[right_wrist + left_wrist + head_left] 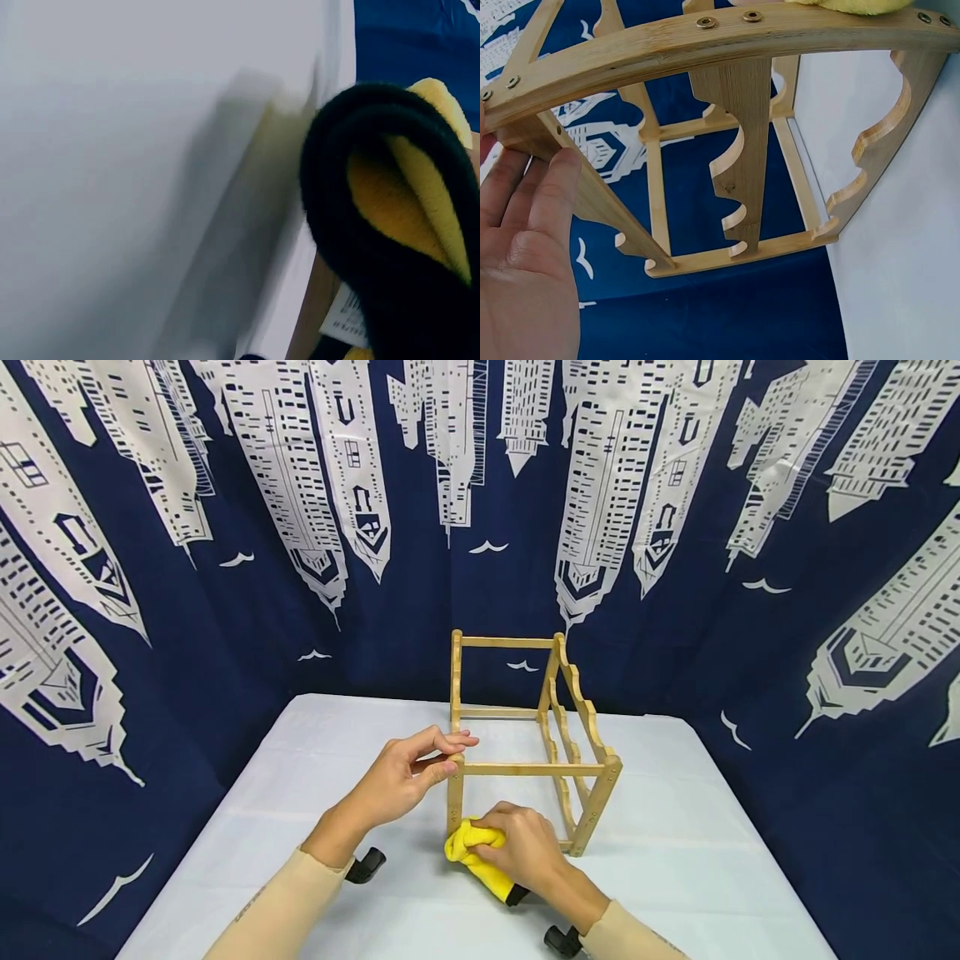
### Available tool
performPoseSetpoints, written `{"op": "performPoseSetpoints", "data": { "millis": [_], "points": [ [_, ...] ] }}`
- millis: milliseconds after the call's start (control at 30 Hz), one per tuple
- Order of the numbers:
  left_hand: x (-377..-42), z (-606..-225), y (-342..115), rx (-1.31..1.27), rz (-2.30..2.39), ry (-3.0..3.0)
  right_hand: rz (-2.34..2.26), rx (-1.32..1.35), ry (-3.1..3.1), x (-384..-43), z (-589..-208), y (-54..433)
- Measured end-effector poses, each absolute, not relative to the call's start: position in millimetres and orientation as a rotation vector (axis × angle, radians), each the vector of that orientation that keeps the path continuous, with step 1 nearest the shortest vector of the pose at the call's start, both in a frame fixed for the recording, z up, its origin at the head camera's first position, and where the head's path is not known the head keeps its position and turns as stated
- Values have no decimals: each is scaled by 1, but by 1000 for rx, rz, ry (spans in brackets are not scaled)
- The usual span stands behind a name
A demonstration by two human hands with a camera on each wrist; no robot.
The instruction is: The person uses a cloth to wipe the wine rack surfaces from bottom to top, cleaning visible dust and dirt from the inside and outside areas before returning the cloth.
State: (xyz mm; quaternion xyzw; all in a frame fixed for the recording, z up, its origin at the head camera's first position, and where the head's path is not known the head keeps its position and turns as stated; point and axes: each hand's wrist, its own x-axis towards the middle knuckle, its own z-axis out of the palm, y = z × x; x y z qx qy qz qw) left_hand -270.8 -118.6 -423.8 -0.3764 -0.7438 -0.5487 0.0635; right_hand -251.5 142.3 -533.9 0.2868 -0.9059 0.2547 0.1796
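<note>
A light wooden rack (532, 770) with wavy, scalloped rails stands on the table. My left hand (405, 781) grips its near left upper corner between thumb and fingers; in the left wrist view the fingers of that hand (536, 217) lie against the wood. Low down at the near left post, my right hand (528, 847) pinches a bunched yellow cloth (487, 874) against the frame. Yellow fabric (870, 6) also shows at the top of the left wrist view. The cloth's looped black edge (326, 195) fills the right side of the right wrist view, with the right fingers hidden there.
A white-covered table (697, 827) lies under the rack. Behind and beside it hangs a dark blue curtain (420, 627) printed with white buildings and birds. Black wrist-camera mounts (366, 866) show at both wrists. A white label (345, 315) hangs from the cloth.
</note>
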Motion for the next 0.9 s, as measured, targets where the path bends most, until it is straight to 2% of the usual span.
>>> {"op": "performPoseSetpoints", "data": {
  "millis": [467,900],
  "points": [
    [-273,-421,-117,-1145,-1636,-2242,850,869,-2202,-240,-517,156],
    [-271,-424,-121,-1135,-1622,-2262,886,1036,-1758,-227,-461,165]
  ]
}}
